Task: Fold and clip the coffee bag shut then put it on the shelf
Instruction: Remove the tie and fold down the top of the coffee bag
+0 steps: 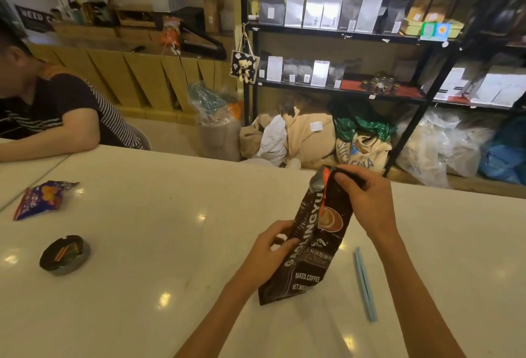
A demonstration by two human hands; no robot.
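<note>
Here left hand (273,246) clasps coffee bag (316,243) side; right hand (367,201) pinches its top.

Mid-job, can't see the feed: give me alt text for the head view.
Both hands hold a dark coffee bag upright on a white table: left hand grips its side, right hand pinches its top. A light blue clip lies unused right of it; shelves stand behind.

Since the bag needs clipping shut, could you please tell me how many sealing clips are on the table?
1: a light blue clip lies on the table, right of the coffee bag; none seen elsewhere.
</note>
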